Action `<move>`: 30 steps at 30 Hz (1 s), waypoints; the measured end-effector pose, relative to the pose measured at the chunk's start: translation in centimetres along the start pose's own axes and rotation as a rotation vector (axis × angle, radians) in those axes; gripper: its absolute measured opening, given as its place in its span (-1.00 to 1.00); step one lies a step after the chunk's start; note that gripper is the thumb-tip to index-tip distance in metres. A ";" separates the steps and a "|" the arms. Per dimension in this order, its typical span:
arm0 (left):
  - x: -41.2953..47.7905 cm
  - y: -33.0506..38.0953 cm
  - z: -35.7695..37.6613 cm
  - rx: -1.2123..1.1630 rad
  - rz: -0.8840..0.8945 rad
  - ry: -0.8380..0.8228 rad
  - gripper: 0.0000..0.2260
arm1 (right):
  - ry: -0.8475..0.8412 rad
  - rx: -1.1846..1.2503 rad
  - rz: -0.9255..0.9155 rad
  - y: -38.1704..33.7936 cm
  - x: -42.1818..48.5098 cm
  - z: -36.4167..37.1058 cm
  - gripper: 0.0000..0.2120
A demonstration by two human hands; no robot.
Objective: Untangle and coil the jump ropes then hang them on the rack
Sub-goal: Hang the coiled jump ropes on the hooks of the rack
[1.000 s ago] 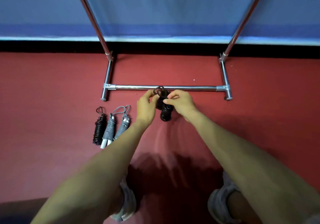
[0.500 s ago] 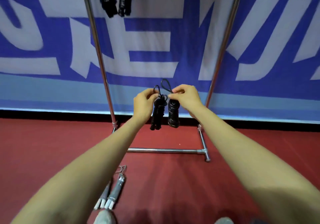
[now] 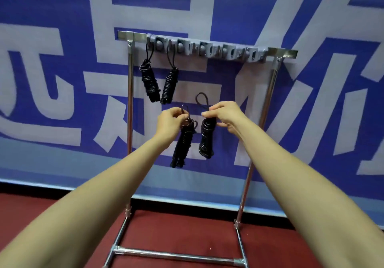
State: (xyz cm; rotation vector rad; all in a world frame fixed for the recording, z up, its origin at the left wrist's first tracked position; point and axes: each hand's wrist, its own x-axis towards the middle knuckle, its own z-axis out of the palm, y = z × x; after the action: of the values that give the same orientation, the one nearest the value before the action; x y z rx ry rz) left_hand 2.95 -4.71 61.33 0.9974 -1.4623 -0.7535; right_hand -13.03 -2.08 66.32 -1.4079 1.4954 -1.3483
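Note:
My left hand [image 3: 170, 122] pinches the top loop of a coiled black jump rope [image 3: 182, 143] that hangs below it. My right hand [image 3: 225, 116] pinches a second coiled black rope [image 3: 206, 139], whose loop sticks up above my fingers. Both hands are raised in front of the metal rack [image 3: 130, 101], below its grey hook bar [image 3: 207, 48]. Two more coiled black ropes [image 3: 150, 83] [image 3: 170, 85] hang from the bar's left hooks.
The rack's chrome uprights [image 3: 268, 101] and base crossbar [image 3: 174, 256] stand on a red floor [image 3: 187, 232]. A blue banner with large white characters [image 3: 62, 80] fills the wall behind. Several hooks to the right of the hung ropes carry nothing.
Both hands have lifted the two coiled ropes from floor level up to the rack, and my view has tilted up. The hook bar and the two hung ropes have come into sight.

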 end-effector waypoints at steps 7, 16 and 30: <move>6.3 2.9 -0.6 -0.031 0.051 -0.013 -0.94 | -0.065 0.134 0.043 -3.7 5.5 0.7 -0.71; 11.1 5.0 -1.6 -0.036 0.123 0.040 -0.93 | -0.009 0.228 -0.003 -8.6 10.8 2.0 -0.76; 15.2 4.3 -2.0 -0.035 0.163 0.049 -0.89 | 0.138 0.106 -0.034 -10.1 20.5 3.8 -0.51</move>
State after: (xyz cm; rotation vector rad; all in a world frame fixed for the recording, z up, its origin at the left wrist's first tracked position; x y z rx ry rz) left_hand 4.44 -16.36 72.14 0.8526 -1.4637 -0.6306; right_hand -10.61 -21.57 78.55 -1.3014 1.4694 -1.5502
